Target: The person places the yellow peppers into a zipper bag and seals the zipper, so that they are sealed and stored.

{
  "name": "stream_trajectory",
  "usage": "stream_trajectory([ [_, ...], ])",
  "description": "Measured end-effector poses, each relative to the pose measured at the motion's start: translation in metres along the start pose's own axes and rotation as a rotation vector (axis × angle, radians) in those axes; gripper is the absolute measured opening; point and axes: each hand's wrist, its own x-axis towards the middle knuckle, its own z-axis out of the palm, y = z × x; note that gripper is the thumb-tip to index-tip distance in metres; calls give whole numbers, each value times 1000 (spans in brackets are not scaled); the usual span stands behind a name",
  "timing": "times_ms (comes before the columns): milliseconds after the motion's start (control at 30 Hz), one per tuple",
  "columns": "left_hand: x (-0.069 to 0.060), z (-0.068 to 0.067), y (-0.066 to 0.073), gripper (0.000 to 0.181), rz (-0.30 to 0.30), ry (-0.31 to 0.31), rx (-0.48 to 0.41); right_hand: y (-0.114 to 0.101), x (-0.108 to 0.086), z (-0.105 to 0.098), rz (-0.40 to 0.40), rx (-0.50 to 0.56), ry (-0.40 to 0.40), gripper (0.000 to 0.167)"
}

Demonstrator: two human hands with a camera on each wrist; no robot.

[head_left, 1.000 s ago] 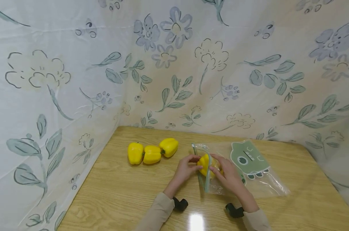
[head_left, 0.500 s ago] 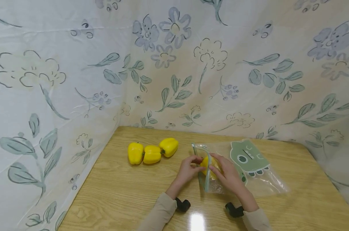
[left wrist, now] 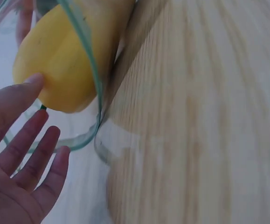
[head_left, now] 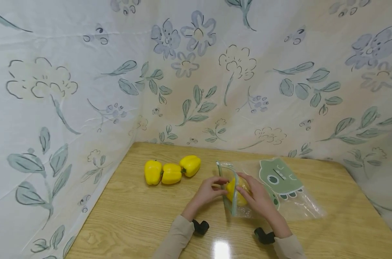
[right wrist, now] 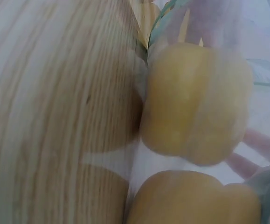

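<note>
A yellow bell pepper (head_left: pixel 238 190) lies just inside the mouth of a clear zip bag (head_left: pixel 307 207) with green cartoon print. My left hand (head_left: pixel 210 190) is at the bag's opening; in the left wrist view its thumb touches the pepper (left wrist: pixel 62 60) while the other fingers stand spread and fairly straight. My right hand (head_left: pixel 257 194) holds the bag's green-edged rim, thumb on the near side, fingers beyond, over the pepper. The right wrist view shows the pepper (right wrist: pixel 195 102) through the plastic and a second yellow pepper (right wrist: pixel 195 198) below it.
Three yellow bell peppers (head_left: pixel 171 173) stand in a row at the table's back left. The wooden table (head_left: pixel 134 223) meets a floral cloth (head_left: pixel 196 72) behind and at the left. Black wrist mounts (head_left: pixel 200 227) sit on both wrists.
The pepper has gone further right into the bag, pushed by my left hand. In the last half second the left fingers have drawn back slightly left. My right hand stays on the rim.
</note>
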Motion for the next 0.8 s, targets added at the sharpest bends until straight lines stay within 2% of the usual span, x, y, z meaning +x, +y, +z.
stream_trajectory([
  [100,0,-1,-2,37,3,-8,32,0,-1,-1,9,-5,-4,50],
  [300,-2,-2,-7,39,-19,15,223,1,-1,-2,-24,-24,3,49],
  [467,-2,-3,-10,40,-21,-14,326,1,-1,-1,-36,-36,8,48],
  [567,-2,-3,-12,44,-37,-28,336,1,0,0,-39,-46,5,48],
  [800,0,-5,-14,49,-49,-36,254,2,0,0,-18,-42,1,47],
])
